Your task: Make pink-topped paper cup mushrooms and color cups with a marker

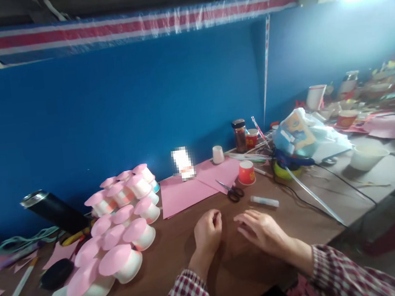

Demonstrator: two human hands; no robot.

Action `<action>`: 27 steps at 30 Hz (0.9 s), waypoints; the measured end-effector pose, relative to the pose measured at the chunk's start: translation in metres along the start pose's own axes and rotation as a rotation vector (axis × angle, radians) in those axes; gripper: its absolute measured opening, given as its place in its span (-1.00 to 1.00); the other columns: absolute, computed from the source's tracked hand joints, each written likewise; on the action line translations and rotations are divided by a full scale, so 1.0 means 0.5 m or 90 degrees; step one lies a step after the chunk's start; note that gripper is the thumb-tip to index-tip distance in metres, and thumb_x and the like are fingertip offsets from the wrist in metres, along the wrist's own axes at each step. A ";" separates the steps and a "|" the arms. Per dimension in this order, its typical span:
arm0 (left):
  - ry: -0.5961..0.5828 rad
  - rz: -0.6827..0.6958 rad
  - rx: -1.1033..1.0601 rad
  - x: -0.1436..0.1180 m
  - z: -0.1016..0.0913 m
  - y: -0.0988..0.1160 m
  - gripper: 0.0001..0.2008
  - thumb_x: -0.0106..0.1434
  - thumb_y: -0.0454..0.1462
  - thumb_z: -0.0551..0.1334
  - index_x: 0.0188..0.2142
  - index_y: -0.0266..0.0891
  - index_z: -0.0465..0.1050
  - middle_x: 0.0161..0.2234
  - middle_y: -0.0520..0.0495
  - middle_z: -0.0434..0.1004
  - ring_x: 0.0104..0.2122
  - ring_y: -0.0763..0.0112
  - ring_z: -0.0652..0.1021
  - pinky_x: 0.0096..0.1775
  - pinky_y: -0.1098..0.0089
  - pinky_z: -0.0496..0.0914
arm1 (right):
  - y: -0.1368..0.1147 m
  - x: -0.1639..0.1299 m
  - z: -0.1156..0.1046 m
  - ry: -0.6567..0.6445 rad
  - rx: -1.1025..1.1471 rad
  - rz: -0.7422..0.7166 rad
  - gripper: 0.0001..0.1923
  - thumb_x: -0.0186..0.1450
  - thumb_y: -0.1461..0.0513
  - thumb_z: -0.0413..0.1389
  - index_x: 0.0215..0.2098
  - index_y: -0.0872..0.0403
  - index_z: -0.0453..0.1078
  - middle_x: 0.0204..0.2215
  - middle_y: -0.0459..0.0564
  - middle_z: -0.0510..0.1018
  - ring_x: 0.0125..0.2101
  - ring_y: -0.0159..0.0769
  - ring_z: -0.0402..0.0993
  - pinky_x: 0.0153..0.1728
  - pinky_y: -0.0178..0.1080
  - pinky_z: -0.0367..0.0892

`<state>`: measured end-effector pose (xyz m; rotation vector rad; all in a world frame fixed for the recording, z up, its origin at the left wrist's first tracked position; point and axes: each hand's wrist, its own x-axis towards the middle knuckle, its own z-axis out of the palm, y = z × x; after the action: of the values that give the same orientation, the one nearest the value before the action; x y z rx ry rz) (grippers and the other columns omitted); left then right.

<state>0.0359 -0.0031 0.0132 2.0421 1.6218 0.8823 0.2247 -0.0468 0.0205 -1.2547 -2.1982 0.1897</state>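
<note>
White glue stick (264,201) lies crosswise, near right hand (260,230).

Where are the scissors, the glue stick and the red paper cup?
scissors (230,190): head view, at the pivot above the black handles.
glue stick (264,201): head view, mid-barrel.
red paper cup (246,174): head view, its side wall.

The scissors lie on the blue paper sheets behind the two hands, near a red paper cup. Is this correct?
Not quite: the paper sheets are pink, not blue; blue is the wall. The head view shows the scissors at their edge, behind both hands, near the red paper cup.
</note>
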 end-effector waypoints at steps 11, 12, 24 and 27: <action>0.010 0.046 -0.107 0.000 0.000 -0.026 -0.79 0.23 -0.21 0.09 -0.28 -0.21 0.47 -0.36 -0.06 0.58 -0.39 0.38 0.54 -0.28 0.41 0.36 | 0.183 -0.020 -0.066 0.081 -0.266 0.152 -0.71 0.23 0.24 0.03 -0.07 0.10 0.33 -0.13 0.11 0.48 -0.15 -0.08 0.39 -0.17 -0.11 0.33; 0.008 0.045 -0.108 0.000 0.001 -0.026 -0.79 0.23 -0.21 0.09 -0.28 -0.20 0.47 -0.36 -0.06 0.58 -0.39 0.38 0.54 -0.28 0.41 0.36 | 0.186 -0.017 -0.064 0.061 -0.263 0.149 -0.73 0.24 0.24 0.02 -0.09 0.10 0.34 -0.16 0.11 0.49 -0.17 -0.10 0.40 -0.18 -0.12 0.33; -0.002 0.046 -0.093 0.001 0.008 -0.033 -0.80 0.22 -0.21 0.11 -0.27 -0.18 0.48 -0.38 -0.06 0.57 -0.41 0.37 0.53 -0.30 0.41 0.34 | 0.199 0.010 -0.091 -0.012 -0.363 0.232 -0.81 0.26 0.20 0.01 -0.21 0.05 0.41 -0.33 0.06 0.52 -0.31 -0.14 0.43 -0.41 -0.25 0.26; -0.001 0.045 -0.095 0.000 0.007 -0.032 -0.80 0.21 -0.21 0.11 -0.27 -0.18 0.48 -0.38 -0.06 0.57 -0.41 0.37 0.53 -0.31 0.40 0.33 | 0.203 0.012 -0.093 -0.027 -0.366 0.239 -0.79 0.26 0.19 0.00 -0.20 0.06 0.41 -0.33 0.07 0.52 -0.33 -0.14 0.45 -0.44 -0.25 0.25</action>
<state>0.0266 0.0015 0.0003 2.0067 1.4444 0.9953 0.3233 0.0055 0.0205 -1.9882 -2.1012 -0.2971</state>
